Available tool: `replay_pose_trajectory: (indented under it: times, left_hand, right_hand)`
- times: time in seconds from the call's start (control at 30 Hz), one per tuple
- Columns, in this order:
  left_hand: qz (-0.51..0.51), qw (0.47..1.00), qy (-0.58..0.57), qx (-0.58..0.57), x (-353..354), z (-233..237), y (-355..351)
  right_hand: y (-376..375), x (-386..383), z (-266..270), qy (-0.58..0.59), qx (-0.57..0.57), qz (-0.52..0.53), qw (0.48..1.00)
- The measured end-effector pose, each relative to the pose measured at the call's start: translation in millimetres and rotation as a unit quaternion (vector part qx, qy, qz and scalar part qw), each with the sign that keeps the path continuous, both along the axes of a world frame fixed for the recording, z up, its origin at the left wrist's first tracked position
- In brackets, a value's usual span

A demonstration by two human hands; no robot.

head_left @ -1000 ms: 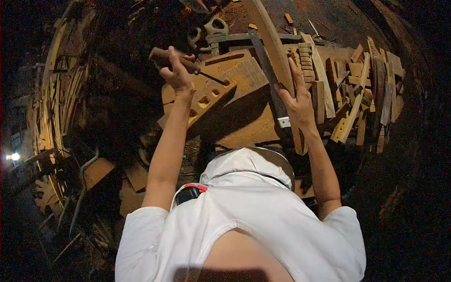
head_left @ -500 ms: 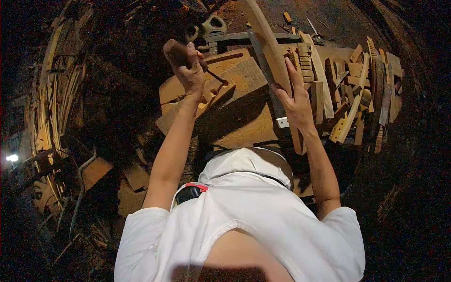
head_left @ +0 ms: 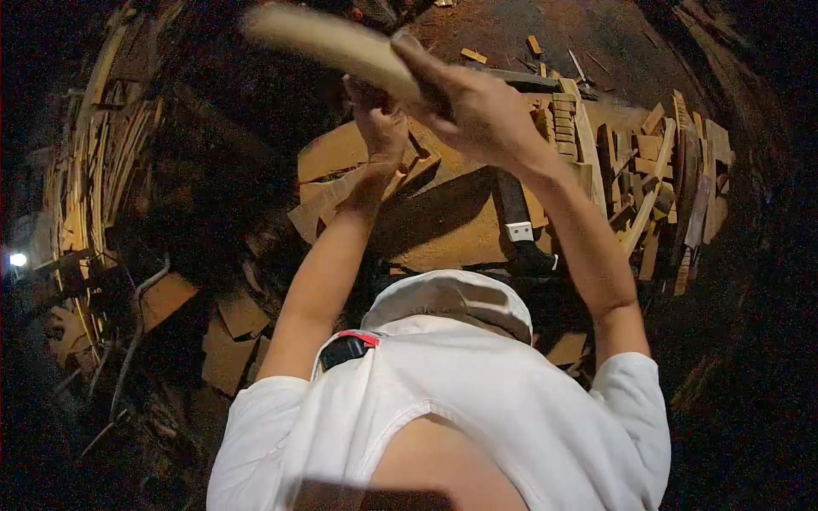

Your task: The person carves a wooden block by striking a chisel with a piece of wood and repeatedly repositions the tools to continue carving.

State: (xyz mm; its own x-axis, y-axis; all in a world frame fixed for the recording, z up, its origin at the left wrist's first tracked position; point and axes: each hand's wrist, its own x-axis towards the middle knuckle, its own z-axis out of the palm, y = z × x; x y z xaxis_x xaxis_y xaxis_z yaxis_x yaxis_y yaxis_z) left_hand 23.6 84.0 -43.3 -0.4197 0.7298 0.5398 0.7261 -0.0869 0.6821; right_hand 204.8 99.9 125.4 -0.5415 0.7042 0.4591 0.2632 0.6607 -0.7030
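A long pale piece of wood [head_left: 328,43], blurred by motion, slants across the top of the head view. My right hand [head_left: 486,115] grips its lower right end with the fingers wrapped round it. Just beneath the wood is my left hand [head_left: 381,128], its fingers curled; the wood covers what they hold. Below the hands lies a notched wooden block [head_left: 422,162] on a wide dusty board [head_left: 332,157]. A dark flat bar with a white end plate [head_left: 519,232] rests right of the block.
Several cut wood pieces [head_left: 652,162] are stacked to the right, with a row of small grooved blocks [head_left: 564,123] beside them. Long thin strips [head_left: 85,187] stand at the far left. Small offcuts [head_left: 474,56] lie on the floor beyond.
My right hand has lifted the pale wood and swung it up and left, over my left hand. The brown thick-handled tool with a thin shaft in my left hand is now hidden.
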Motion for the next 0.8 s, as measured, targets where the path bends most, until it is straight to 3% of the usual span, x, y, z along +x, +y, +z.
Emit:
replay_pose_trajectory:
  times: [0.07, 0.1, 0.13, 0.2, 0.23, 0.27, 0.33, 0.37, 0.4, 0.47, 0.5, 0.53, 0.6, 0.63, 0.67, 0.73, 0.77, 0.8]
  left_hand:
    - [0.027, 0.987, -0.157, 0.026, 7, 19, 3]
    - [-0.074, 0.982, -0.173, 0.024, 1, 24, -1]
    - [-0.069, 0.982, -0.176, 0.021, 2, 25, -1]
    - [-0.038, 0.978, -0.205, -0.014, 1, 29, -4]
    - [-0.034, 0.978, -0.205, -0.013, 0, 25, -5]
    - [0.006, 0.996, -0.084, 0.017, -1, 21, -6]
    - [0.082, 0.981, 0.158, 0.08, -3, 15, -4]
    - [-0.001, 0.999, 0.012, 0.041, -5, 12, -4]
    - [0.0, 0.999, 0.011, 0.046, -3, 18, 0]
    - [0.034, 0.987, -0.07, -0.138, -1, 22, -11]
    - [0.005, 0.963, -0.154, -0.221, 4, 61, -19]
    - [0.007, 0.962, -0.155, -0.223, 4, 54, -21]
    - [-0.018, 0.981, -0.177, -0.072, 5, 31, -16]
    - [-0.035, 0.982, -0.184, 0.008, 5, 29, -12]
    - [-0.039, 0.982, -0.182, 0.014, 0, 28, -8]
    - [-0.005, 0.972, -0.141, -0.186, -13, 31, -9]
    - [0.07, 0.974, -0.103, -0.19, -6, 27, -7]
    - [0.066, 0.973, -0.134, -0.174, -11, 13, -2]
  right_hand:
    - [11, -4, -1, -0.223, 0.063, -0.022, 0.973]
    - [11, -4, 12, -0.202, 0.091, -0.034, 0.974]
    - [14, -6, 17, -0.205, 0.088, -0.029, 0.974]
    - [16, -11, 19, -0.004, 0.094, -0.014, 0.995]
    - [13, -14, 18, -0.004, 0.094, -0.01, 0.996]
    - [9, -15, 18, -0.112, 0.066, -0.009, 0.991]
    - [4, -16, 19, -0.324, 0.014, -0.015, 0.946]
    - [6, -15, 20, -0.324, -0.002, -0.008, 0.946]
    - [11, -14, 20, -0.325, 0.003, -0.008, 0.946]
    - [8, -14, 11, -0.096, 0.077, -0.019, 0.992]
    - [10, -21, 5, 0.034, 0.067, -0.008, 0.997]
    - [4, -21, 5, 0.034, 0.064, -0.006, 0.997]
    - [-5, -14, 11, -0.133, -0.007, -0.01, 0.991]
    - [-2, -12, 4, -0.254, 0.045, -0.005, 0.966]
    - [0, -6, 1, -0.252, 0.05, -0.009, 0.966]
    - [-4, -2, 2, -0.24, -0.044, 0.002, 0.97]
    - [-8, 2, -4, -0.157, -0.036, 0.004, 0.987]
    - [-12, 5, -12, -0.158, -0.039, 0.007, 0.987]
